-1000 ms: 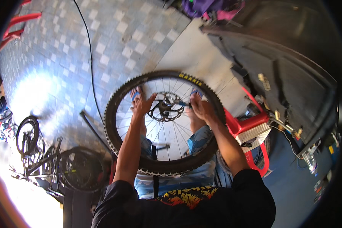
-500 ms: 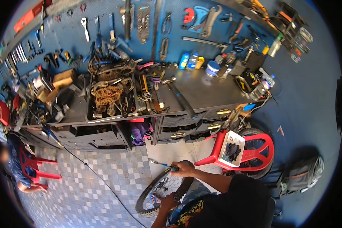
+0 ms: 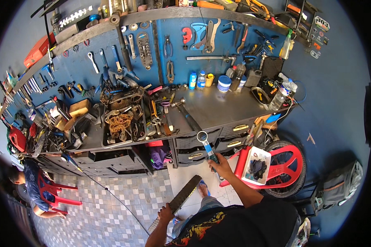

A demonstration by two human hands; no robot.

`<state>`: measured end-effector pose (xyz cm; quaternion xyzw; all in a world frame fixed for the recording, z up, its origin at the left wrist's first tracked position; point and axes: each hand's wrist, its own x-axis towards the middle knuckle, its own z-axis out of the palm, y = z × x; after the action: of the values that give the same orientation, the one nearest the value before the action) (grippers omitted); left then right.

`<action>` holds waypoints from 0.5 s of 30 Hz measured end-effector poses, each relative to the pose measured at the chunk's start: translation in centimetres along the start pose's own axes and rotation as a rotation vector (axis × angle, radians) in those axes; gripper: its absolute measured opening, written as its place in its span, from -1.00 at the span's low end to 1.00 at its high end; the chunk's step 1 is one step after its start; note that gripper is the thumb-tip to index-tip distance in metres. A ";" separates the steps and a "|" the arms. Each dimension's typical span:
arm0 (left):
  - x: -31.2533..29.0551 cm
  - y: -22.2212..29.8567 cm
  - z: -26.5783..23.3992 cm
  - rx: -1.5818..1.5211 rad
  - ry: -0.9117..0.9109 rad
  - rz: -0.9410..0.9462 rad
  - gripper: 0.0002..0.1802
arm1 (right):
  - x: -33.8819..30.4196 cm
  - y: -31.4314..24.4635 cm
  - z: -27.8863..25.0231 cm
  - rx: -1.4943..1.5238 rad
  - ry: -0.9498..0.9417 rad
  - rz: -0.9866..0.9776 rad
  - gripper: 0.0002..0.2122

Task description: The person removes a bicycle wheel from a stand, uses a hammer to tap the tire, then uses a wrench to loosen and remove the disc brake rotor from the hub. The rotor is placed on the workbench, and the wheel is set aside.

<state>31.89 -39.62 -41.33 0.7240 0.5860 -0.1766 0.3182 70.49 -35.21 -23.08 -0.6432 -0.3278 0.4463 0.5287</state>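
Observation:
In my right hand point(image 3: 221, 164) is a wrench point(image 3: 206, 145) with a round, ring-like metal head and a blue and black handle. Its head points up toward the drawers of the bench. My left hand point(image 3: 165, 213) grips a bicycle wheel point(image 3: 184, 193) by its knobby black tyre. The wheel stands nearly edge-on beside my legs, so its spokes and hub are mostly hidden. On the bench just beyond the wrench lies a hammer point(image 3: 188, 117) with a long dark handle jutting over the front edge.
The dark workbench point(image 3: 202, 99) holds a tray point(image 3: 104, 138) of greasy chains and parts. Tools hang on the blue wall panel point(image 3: 177, 35). A red chair point(image 3: 290, 164) with a white bin point(image 3: 256, 168) stands at right. A person point(image 3: 35, 185) sits far left. A cable point(image 3: 119, 201) crosses the floor.
My right hand has carried the wrench up and rightward toward the bench. The wheel has turned from showing its spokes to nearly edge-on. The view has tilted up.

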 end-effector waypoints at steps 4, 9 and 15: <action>2.4 2.7 -1.8 -0.007 0.036 -0.053 -0.16 | 5.7 -1.9 -2.9 0.066 -0.099 -0.114 -0.68; 5.6 6.7 -2.4 -0.010 -0.056 -0.262 -0.12 | 12.7 -6.4 -6.5 0.018 -0.113 -0.145 -0.70; 7.1 9.6 -2.1 -0.129 0.053 -0.329 -0.18 | 17.9 -11.2 -7.2 0.117 -0.164 -0.203 -0.78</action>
<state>42.67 -34.08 -41.80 0.6011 0.7148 -0.1691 0.3150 84.62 -19.43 -15.92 -0.5361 -0.4066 0.4601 0.5793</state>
